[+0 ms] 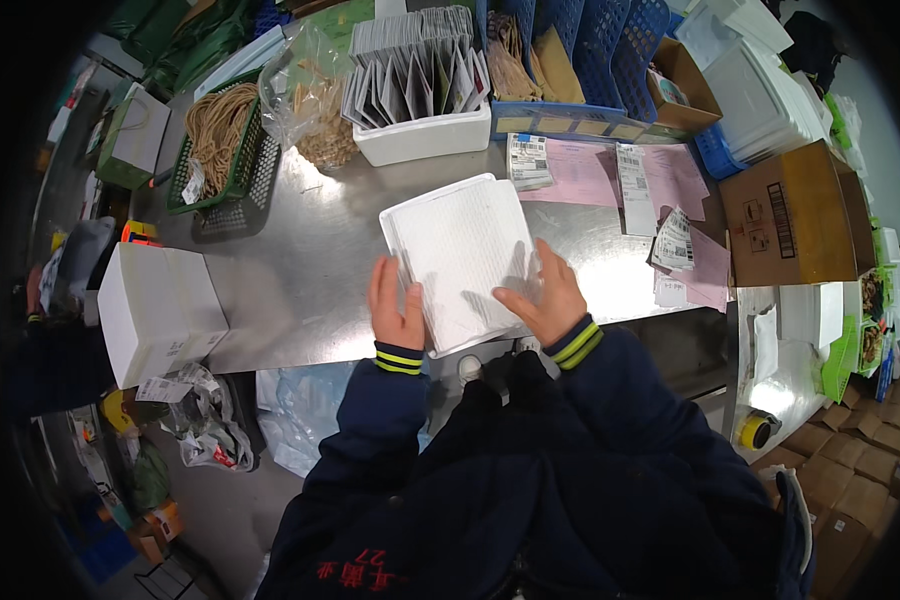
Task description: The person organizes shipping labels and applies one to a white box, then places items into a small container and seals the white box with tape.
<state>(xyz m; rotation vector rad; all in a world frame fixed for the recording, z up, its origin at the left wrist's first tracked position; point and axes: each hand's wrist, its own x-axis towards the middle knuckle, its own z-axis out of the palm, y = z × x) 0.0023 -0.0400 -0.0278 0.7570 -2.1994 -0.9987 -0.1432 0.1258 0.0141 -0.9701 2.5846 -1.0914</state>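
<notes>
A shallow white foam box (392,228) sits at the near edge of the metal table, turned slightly. A white textured sheet, like an absorbent pad (470,245), covers its top. My left hand (397,308) is at the box's near left side, fingers stretched upward and thumb apart. On the opposite side is my right hand (552,300), its fingers spread along the right edge and its thumb reaching over the pad. Whether the thumb presses on the pad is hard to tell. Neither hand is wrapped round anything.
Behind the box stand a white foam box of upright packets (420,140), a blue divided rack (560,118) and a green basket of brown cord (232,190). Pink sheets with labels (570,170) lie at right, near a cardboard box (785,220). A white carton (160,310) stands left.
</notes>
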